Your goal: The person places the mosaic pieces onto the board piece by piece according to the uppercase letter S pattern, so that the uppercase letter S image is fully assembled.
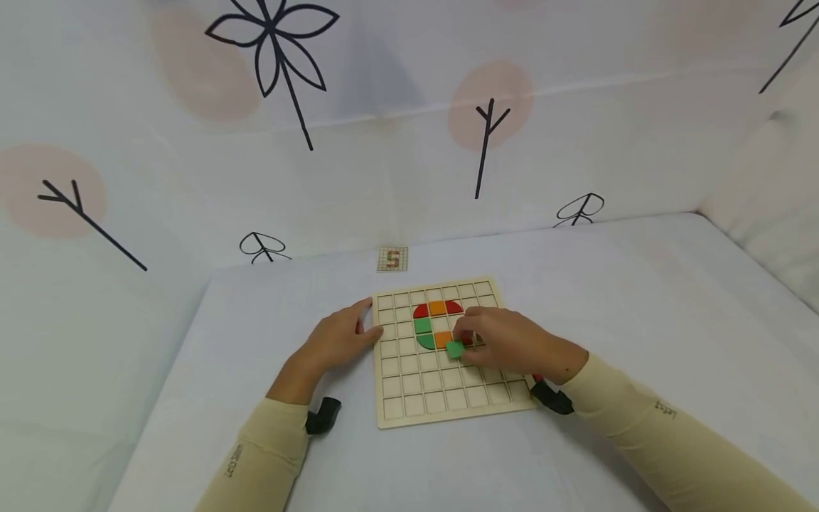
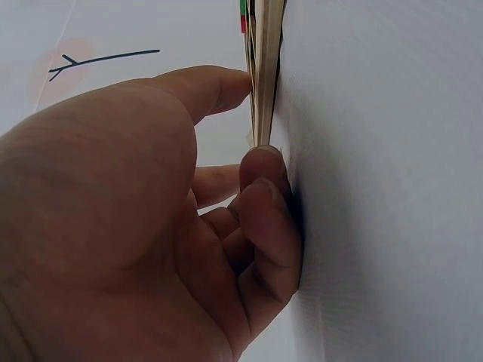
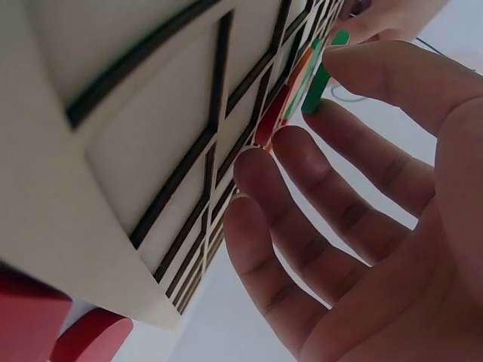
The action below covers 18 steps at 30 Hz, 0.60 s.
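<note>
"Pinching anything, that right hand (image 1: pixel 502 338)?"

"Yes, its thumb and index finger are pinching a green tile (image 1: pixel 455 349) over the wooden board (image 1: pixel 456 398), near the lower orange tile (image 1: pixel 442 340)."

"And the left hand (image 1: pixel 335 338)?"

"It's holding the board's left edge, thumb resting on top, some fingers lying bent beside it."

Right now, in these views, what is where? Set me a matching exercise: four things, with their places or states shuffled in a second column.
Things:
1. Small pattern card
2. Wooden grid board
3. Loose green tile
4. Upper orange tile

Places or states:
A. Touched at its left edge by the left grip
B. Between two red tiles
C. On the white cloth, beyond the board's far edge
D. Pinched in the right grip

Right pairs: 1-C, 2-A, 3-D, 4-B
</note>
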Tool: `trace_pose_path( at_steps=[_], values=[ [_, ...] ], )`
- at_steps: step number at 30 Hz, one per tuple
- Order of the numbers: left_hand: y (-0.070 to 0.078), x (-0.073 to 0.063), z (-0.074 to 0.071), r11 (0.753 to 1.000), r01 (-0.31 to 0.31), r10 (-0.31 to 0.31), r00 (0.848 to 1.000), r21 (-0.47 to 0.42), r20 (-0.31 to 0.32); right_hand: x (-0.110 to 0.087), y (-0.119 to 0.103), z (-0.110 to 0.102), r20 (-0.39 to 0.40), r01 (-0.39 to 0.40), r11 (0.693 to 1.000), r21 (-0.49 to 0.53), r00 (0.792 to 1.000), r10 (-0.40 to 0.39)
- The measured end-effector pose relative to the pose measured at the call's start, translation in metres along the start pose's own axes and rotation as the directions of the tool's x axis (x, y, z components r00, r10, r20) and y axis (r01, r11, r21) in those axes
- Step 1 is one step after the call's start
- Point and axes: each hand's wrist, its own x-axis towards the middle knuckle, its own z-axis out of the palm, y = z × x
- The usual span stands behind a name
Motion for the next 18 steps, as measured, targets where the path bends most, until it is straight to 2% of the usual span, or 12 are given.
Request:
trace_pose_path(
  at_steps=[13,18],
  values=[
    [0.0012,0.0007,0.0006,1.000,0.007,-0.007,1.000,0.011,-0.018,0.0009,0.0006,0.0048,-0.011,0.045,0.999,-0.002,0.999,-0.045],
    [0.0003,0.0020,0.0025,1.000,0.005,-0.005,1.000,0.016,-0.021,0.0000,0.0006,0.0069,-0.020,0.051,0.998,-0.046,0.998,-0.052]
  ],
)
